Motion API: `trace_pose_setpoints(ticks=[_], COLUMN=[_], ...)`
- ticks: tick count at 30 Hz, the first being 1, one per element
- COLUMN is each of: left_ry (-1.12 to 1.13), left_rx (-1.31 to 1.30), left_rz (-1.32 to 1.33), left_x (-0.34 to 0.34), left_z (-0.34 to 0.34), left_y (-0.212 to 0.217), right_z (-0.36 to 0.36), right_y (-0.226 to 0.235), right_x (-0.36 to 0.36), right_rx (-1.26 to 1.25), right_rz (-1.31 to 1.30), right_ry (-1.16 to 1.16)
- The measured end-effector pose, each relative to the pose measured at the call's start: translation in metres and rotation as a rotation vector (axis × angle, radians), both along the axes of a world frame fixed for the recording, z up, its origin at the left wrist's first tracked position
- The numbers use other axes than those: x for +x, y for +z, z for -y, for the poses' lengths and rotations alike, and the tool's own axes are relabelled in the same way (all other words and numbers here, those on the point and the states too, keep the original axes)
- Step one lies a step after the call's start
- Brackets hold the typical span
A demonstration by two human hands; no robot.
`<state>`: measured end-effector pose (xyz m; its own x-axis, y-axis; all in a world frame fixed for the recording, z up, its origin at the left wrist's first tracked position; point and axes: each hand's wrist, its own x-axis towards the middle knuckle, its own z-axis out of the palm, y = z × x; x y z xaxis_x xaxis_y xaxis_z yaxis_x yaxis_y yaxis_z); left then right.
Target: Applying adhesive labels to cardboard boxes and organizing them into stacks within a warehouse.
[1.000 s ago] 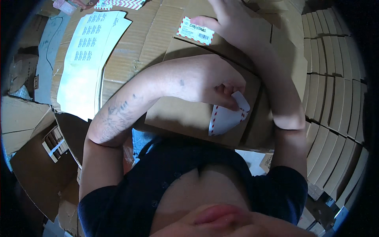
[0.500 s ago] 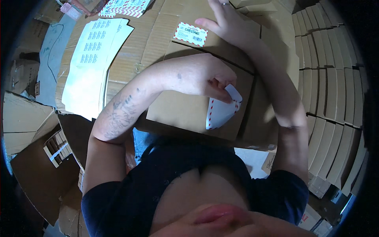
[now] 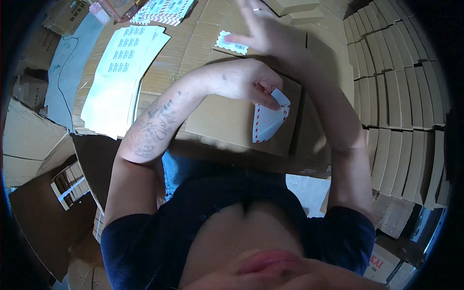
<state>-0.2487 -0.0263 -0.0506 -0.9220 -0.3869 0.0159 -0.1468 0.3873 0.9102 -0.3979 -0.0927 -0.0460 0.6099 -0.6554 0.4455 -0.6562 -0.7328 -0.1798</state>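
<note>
My left hand [image 3: 249,83] is closed, pinching a white label [image 3: 268,123] with red-and-white striped edging. The label is bent and curls up at its far end, over a brown cardboard box [image 3: 217,118]. Beyond it my right hand [image 3: 268,33] is spread flat above another brown box, a ring on one finger. Its thumb lies over a similar striped label [image 3: 237,47] stuck at that box's near left corner, covering part of the print. Whether the other fingers press on the cardboard is hard to tell.
Left of the boxes lies a stack of white printed sheets [image 3: 108,89]. Farther back are more striped labels [image 3: 166,10] beside a pink transparent item [image 3: 116,9]. Rows of flat brown boxes [image 3: 401,96] are stacked high on the right. An open carton [image 3: 46,217] stands at lower left.
My right hand has come nearer, and its thumb now covers part of the far label. My left hand keeps its pinch on the curled label. The whole view has shifted slightly.
</note>
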Motion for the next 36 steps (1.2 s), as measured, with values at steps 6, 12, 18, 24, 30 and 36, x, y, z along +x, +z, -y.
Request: trace_pose_setpoints(ticks=[6, 12, 18, 24, 30, 36], left_ry=[-0.025, -0.086, -0.015, 0.242, 0.221, 0.235], left_rx=[-0.017, 0.273, 1.043, 1.082, 0.938, 0.933], left_rz=[-0.019, -0.181, -1.685, -1.545, -1.435, -1.425], left_x=[-0.003, 0.014, 0.089, 0.066, 0.062, 0.062], left_z=[0.002, 0.015, 0.09, 0.119, 0.11, 0.113], left_y=[-0.001, 0.01, -0.021, -0.04, -0.027, -0.024], right_z=[0.011, -0.007, -0.068, -0.124, -0.165, -0.165], right_y=[0.005, 0.021, 0.043, 0.037, 0.038, 0.028], right_x=[0.015, -0.009, -0.013, 0.011, 0.037, 0.047], right_rx=[0.035, 0.333, 0.352, 0.747, 1.122, 1.149], right_rz=[0.067, 1.069, 0.959, 1.053, 0.707, 0.73], right_ry=[-0.032, 0.353, 0.189, 0.479, -0.152, -0.154])
